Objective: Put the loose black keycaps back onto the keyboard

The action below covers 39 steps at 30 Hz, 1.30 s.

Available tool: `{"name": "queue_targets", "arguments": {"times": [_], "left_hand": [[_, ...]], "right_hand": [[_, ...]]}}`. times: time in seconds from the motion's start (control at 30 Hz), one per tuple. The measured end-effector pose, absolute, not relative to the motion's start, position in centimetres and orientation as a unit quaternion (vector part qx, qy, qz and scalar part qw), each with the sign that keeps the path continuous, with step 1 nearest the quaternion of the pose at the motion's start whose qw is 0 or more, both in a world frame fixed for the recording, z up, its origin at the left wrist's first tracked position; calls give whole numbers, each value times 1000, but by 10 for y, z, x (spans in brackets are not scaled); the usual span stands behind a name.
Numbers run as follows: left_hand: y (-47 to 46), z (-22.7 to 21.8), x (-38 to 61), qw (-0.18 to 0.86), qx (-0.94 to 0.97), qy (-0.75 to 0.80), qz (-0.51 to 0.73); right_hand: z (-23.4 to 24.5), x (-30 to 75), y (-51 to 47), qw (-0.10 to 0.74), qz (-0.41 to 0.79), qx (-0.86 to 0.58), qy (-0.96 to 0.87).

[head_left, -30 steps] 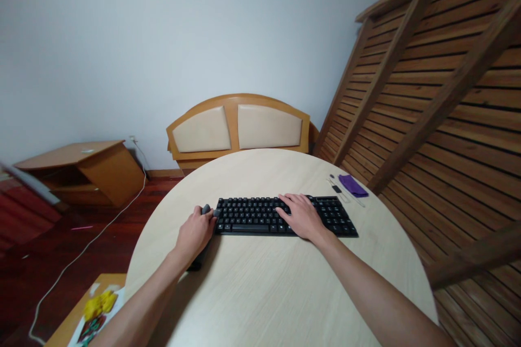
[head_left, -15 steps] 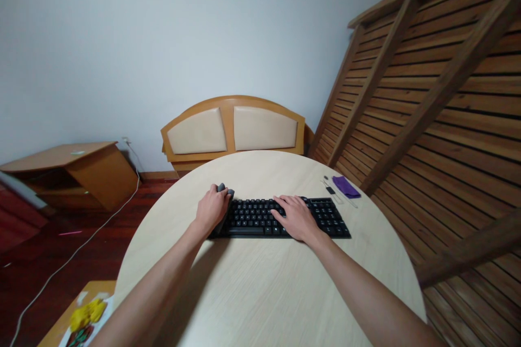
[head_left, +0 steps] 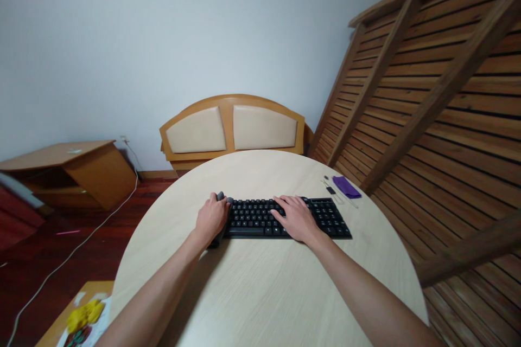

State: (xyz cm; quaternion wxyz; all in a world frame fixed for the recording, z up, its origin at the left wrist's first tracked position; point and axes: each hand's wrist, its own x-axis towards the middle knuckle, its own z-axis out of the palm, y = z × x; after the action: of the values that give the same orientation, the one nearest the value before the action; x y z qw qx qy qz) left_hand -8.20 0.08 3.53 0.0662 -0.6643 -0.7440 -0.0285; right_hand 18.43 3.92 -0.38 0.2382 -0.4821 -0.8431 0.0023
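A black full-size keyboard lies crosswise on the round pale wooden table. At its left end my left hand is closed around a dark object with two grey rounded ends poking out past the fingers. The black lower part of that object shows beneath the hand; its kind I cannot make out. My right hand rests palm down on the keys just left of the number pad, fingers spread and holding nothing.
Near the table's right edge lie a folded purple cloth and a small black piece with a thin cable. Slatted wood panels lean at the right. A headboard stands behind the table; a low cabinet is at left.
My left hand has shifted slightly left and toward me with the dark object, whose lower end now shows more. The right hand stays in place on the keys.
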Motion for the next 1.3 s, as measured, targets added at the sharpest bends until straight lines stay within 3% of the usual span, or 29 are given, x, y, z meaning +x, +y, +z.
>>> {"name": "queue_targets", "arguments": {"times": [0.37,0.5,0.73,0.97,1.3], "left_hand": [[-52,30,-84,66,-686,-724,-29],[-59,42,-85,21,-690,-723,-4],[-27,60,-74,54,-681,-728,-56],[20,46,-57,41,-671,-736,-75],[-6,34,-59,63,-678,-730,-59]], "right_hand": [[-5,185,40,241,9,-480,-843],[-4,185,40,243,12,-480,-843],[-6,184,41,251,19,-481,-840],[-3,184,39,249,17,-481,-840],[-7,173,39,238,-3,-489,-839]]}}
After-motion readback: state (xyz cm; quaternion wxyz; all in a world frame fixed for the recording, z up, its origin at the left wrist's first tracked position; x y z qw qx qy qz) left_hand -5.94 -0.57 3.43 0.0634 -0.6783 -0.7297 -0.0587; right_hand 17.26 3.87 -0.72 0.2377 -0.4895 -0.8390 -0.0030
